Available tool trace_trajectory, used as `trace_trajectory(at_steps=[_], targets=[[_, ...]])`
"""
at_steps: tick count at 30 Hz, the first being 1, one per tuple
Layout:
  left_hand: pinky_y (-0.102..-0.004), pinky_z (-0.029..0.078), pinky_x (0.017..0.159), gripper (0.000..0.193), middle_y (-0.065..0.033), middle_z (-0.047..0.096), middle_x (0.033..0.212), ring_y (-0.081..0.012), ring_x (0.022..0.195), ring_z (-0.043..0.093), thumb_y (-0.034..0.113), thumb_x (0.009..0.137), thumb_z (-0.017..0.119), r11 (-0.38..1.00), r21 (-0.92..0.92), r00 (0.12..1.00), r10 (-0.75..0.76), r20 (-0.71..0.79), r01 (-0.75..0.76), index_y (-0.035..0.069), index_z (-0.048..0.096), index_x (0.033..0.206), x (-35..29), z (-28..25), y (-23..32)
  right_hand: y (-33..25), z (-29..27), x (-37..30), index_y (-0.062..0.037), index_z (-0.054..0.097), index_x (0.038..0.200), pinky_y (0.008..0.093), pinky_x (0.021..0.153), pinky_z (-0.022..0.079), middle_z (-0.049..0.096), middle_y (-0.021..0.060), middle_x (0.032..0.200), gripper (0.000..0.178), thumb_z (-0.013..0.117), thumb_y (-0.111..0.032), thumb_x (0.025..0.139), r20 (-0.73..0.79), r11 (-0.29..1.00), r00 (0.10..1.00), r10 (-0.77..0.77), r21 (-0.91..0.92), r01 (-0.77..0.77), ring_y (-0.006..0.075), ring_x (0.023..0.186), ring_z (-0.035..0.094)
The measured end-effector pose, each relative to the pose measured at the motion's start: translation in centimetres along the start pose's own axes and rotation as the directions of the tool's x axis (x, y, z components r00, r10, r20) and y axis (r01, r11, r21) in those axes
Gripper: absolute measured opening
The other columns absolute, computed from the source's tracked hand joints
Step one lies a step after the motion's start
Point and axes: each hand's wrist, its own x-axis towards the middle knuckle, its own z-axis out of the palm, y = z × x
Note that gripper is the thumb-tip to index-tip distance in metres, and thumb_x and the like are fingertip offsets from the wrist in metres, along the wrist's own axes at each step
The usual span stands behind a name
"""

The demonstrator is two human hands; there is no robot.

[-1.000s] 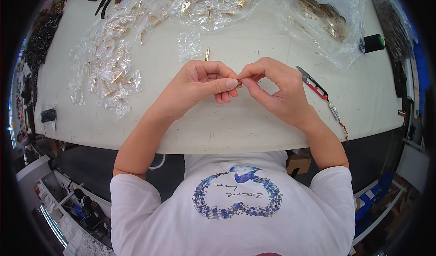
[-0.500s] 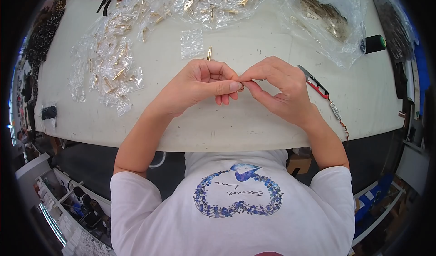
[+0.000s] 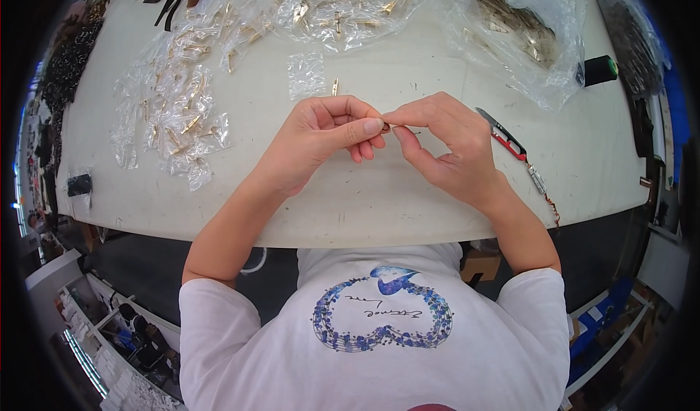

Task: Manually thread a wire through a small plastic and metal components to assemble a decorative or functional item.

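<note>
Above the near part of the table, my two hands meet fingertip to fingertip. My left hand (image 3: 324,130) is closed in a pinch, thumb against index finger. A small dark, ring-like piece (image 3: 386,126) peeks out at its thumb tip; its exact kind is too small to tell. My right hand (image 3: 448,141) has its bent index finger and thumb drawn together at that piece, and what lies between them is hidden. Just beyond my left hand lies a slim gold metal piece (image 3: 335,87), next to a small clear plastic bag (image 3: 306,75).
Clear bags of gold metal pieces (image 3: 186,119) spread over the left and far table (image 3: 350,214). A large plastic bag (image 3: 518,28) of brownish-gold pieces lies far right, near a dark thread spool (image 3: 601,70). Red-and-black thread snips (image 3: 507,134) lie beside my right hand.
Both hands have shifted slightly away from me. My right thumb has come a little apart from the index fingertip; the left pinch stays closed.
</note>
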Motion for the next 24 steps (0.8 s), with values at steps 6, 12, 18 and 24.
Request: trace_trajectory(at_steps=[6,12,18,24], targets=[[-0.0225,0.054,0.068,0.016,-0.0067,0.071,0.086,-0.0096,0.076,0.066,0.012,0.094,0.069,0.976,0.179,0.983,0.144,-0.111,-0.123,-0.002,0.069,0.101,-0.3,0.9,-0.2,0.0,0.9,-0.3,-0.0075,0.07,0.089,0.0302,0.057,0.051,0.068,0.0032,0.079,0.017,0.075,0.001,0.075,-0.037,0.997,0.996,0.082,0.014,-0.082,0.0196,0.069,0.065],[-0.0226,0.054,0.067,0.009,-0.0047,0.071,0.082,-0.0094,0.073,0.066,0.003,0.091,0.067,0.743,0.574,0.877,0.473,-0.088,-0.343,-0.002,0.071,0.097,-0.2,1.3,-0.9,-0.1,1.2,-0.3,-0.0068,0.069,0.087,0.0293,0.056,0.05,0.068,0.0036,0.078,0.014,0.074,0.001,0.077,-0.069,0.994,0.991,0.113,0.013,-0.113,0.0187,0.068,0.065],[-0.0233,0.053,0.071,0.007,-0.0034,0.071,0.084,-0.0091,0.076,0.066,0.002,0.089,0.067,0.791,0.5,0.881,0.46,-0.107,-0.353,0.0,0.071,0.094,-0.1,0.9,-0.8,-0.2,0.8,0.0,-0.0054,0.07,0.091,0.0273,0.058,0.053,0.068,0.0052,0.079,0.016,0.072,0.004,0.078,-0.056,0.985,0.985,0.164,0.06,-0.161,0.0173,0.069,0.067],[-0.0232,0.053,0.076,0.007,-0.0031,0.07,0.087,-0.0088,0.08,0.065,0.005,0.089,0.069,0.914,0.31,0.936,0.32,-0.148,-0.263,-0.001,0.07,0.093,-0.1,0.8,-0.4,-0.4,0.8,-0.1,-0.0058,0.071,0.091,0.0268,0.056,0.053,0.067,0.0062,0.08,0.018,0.073,0.005,0.077,-0.105,0.993,0.99,0.094,0.079,-0.086,0.0175,0.066,0.067]])
